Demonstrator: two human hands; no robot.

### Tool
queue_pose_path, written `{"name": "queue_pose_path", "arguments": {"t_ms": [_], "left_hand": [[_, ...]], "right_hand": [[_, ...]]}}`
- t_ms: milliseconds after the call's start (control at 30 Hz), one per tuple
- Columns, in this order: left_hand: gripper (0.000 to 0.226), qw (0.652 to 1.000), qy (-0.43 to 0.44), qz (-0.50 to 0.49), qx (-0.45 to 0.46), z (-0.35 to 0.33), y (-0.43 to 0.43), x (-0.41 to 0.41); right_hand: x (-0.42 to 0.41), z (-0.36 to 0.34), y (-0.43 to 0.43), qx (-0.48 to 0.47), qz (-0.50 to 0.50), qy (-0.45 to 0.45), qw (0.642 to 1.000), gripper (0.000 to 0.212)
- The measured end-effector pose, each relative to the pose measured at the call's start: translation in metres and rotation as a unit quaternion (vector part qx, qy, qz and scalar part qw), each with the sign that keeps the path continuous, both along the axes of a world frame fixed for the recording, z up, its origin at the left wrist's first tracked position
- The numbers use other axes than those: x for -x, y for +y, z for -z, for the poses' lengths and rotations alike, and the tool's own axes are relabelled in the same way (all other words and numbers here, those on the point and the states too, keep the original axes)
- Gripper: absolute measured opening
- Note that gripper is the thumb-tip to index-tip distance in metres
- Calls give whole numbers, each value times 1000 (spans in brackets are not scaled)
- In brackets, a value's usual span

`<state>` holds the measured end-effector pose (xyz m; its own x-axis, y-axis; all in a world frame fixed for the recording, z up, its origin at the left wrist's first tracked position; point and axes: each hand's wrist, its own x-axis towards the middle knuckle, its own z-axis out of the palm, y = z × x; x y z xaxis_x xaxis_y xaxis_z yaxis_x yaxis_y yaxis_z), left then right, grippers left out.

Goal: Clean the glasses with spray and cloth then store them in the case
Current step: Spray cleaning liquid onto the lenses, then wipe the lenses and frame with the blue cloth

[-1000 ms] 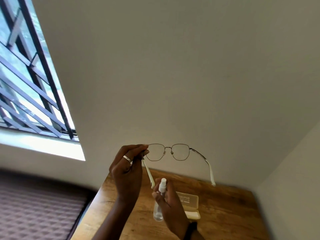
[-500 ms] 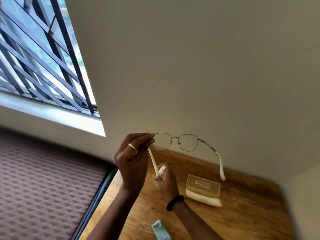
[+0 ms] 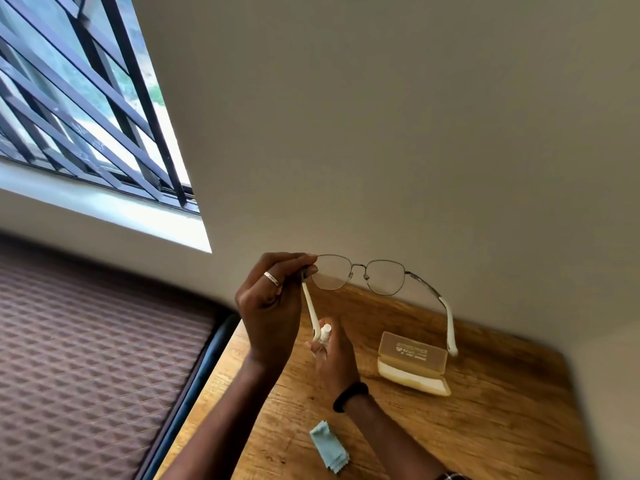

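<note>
- The left hand (image 3: 270,303) pinches the wire-rimmed glasses (image 3: 358,267) at one hinge and holds them up above the wooden table (image 3: 485,427), temples unfolded.
- The right hand (image 3: 334,356) is curled round a small spray bottle (image 3: 325,332). Only its white nozzle shows, seemingly touching the near temple tip.
- The cream case (image 3: 412,367) lies open on the table, beyond the hands.
- The blue cloth (image 3: 329,448) lies on the table beside the right forearm.

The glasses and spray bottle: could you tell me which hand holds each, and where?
The left hand pinches the glasses at the frame's corner by the temple hinge; the right hand grips the spray bottle around its body, below the nozzle.
</note>
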<state>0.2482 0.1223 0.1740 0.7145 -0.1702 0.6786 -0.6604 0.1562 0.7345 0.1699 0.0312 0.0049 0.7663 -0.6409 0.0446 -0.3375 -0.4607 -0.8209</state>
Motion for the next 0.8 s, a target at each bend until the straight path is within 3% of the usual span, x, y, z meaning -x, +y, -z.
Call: {"name": "queue_pose_path", "arguments": {"t_ms": [233,300,367,500,633,800], "left_hand": [[19,1000,10,12,0,4,-8,2],[19,1000,10,15,0,5,-9,3],[18,1000,14,21,1,6,-10,4],[18,999,19,33,7,6,-14,5],[18,999,16,42,13,7,-17,7],[13,999,13,45,5,11,-19,9]], "right_hand": [[17,-13,8,1,20,-44,999,81],[36,-17,11,52,43,-68,995,75],[60,-18,11,110,36,-75,991,51],[107,-2,3,203,-141,33,968,9],[130,14,3,199,-232,142,941,19],[131,19,9,210,-263,159,928,34]]}}
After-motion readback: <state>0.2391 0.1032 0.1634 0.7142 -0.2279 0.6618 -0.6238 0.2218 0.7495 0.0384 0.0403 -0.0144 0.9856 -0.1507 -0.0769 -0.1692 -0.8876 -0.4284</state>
